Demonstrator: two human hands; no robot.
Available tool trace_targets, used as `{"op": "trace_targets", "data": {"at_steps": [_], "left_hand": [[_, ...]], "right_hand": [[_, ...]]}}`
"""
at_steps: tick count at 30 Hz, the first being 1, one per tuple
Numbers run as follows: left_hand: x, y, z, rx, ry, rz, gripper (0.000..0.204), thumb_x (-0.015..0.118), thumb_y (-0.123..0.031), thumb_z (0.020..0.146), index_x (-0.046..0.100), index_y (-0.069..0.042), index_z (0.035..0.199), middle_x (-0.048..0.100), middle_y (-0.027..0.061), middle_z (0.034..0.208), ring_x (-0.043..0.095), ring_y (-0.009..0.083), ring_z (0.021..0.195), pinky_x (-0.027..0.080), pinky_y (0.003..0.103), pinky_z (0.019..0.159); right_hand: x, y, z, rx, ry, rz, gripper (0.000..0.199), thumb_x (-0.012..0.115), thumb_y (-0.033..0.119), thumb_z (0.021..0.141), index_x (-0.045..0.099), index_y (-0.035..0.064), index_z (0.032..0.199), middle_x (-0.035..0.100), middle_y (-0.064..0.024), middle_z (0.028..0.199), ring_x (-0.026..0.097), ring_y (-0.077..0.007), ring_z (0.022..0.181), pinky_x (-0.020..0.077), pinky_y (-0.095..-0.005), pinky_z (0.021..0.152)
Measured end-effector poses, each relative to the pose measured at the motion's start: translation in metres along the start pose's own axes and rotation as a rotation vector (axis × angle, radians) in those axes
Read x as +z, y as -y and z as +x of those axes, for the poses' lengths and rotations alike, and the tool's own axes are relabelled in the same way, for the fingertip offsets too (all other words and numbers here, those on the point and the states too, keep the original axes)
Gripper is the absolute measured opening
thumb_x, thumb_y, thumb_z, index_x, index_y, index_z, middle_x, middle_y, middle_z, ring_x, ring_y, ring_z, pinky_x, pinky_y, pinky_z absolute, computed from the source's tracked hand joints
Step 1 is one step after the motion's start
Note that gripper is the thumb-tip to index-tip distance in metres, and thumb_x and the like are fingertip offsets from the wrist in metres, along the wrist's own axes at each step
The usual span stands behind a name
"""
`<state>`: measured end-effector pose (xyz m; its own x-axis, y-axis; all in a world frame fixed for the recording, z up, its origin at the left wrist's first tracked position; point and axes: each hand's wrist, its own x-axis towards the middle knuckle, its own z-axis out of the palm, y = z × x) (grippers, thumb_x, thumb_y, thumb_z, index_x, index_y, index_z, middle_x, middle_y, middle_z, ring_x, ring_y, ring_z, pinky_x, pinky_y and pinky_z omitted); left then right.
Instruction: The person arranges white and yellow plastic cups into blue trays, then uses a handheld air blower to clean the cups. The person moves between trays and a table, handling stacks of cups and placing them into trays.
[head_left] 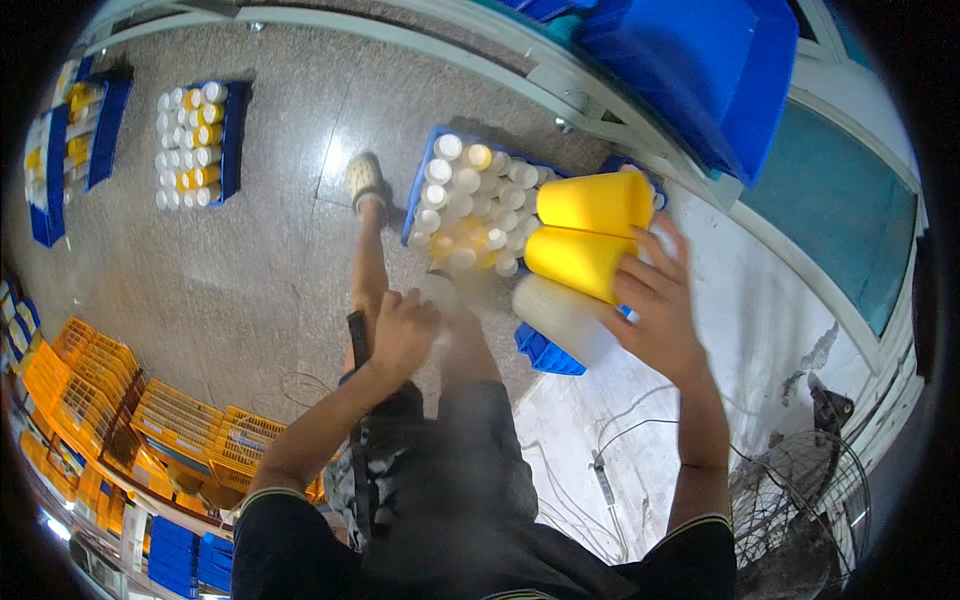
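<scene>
My right hand (655,305) has its fingers curled over the near ends of two bright yellow tapered cylinders (590,205), which lie side by side. Against my thumb side is a similar white cylinder (560,315), blurred by motion. Beyond them stands a blue crate (409,212) packed with white and some yellow cylinders, their round ends facing up. Over my legs, my left hand (403,328) is closed, with a pale whitish blur (437,292) at its fingertips. What exactly it grips is too smeared to tell.
More blue crates (236,140) of white and yellow cylinders are on the grey floor at left. Orange baskets (175,415) line the lower left. A large blue bin (700,70) rests on a frame at upper right. Cables (605,485) and a wire-guarded fan (800,500) are at lower right.
</scene>
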<state>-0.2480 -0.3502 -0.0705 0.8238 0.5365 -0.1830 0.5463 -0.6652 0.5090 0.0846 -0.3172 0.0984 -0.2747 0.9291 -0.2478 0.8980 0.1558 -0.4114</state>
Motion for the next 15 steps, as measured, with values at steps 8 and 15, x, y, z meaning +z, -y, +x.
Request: {"op": "trace_targets", "data": {"at_steps": [8,15], "left_hand": [[0.191,0.114,-0.030,-0.137,-0.074,0.039,0.022,0.061,-0.014,0.074,0.068,-0.007,0.094,0.060,-0.0006,0.092,0.053,0.0186,0.091,0.042,0.038,0.081],[0.270,0.155,0.021,0.037,-0.101,-0.022,0.024,0.061,-0.015,0.075,0.069,-0.006,0.096,0.060,-0.0008,0.091,0.054,0.0191,0.094,0.042,0.036,0.079]], "right_hand": [[0.309,-0.042,0.102,0.053,-0.107,-0.121,0.015,0.072,0.012,0.071,0.071,0.0041,0.084,0.068,-0.0081,0.095,0.055,-0.0302,0.117,0.0254,-0.0546,0.113],[0.435,-0.086,0.160,0.103,0.150,-0.373,0.025,0.079,0.023,0.071,0.073,0.0078,0.090,0.070,-0.0076,0.101,0.052,-0.0276,0.124,0.0224,-0.0548,0.115]]}}
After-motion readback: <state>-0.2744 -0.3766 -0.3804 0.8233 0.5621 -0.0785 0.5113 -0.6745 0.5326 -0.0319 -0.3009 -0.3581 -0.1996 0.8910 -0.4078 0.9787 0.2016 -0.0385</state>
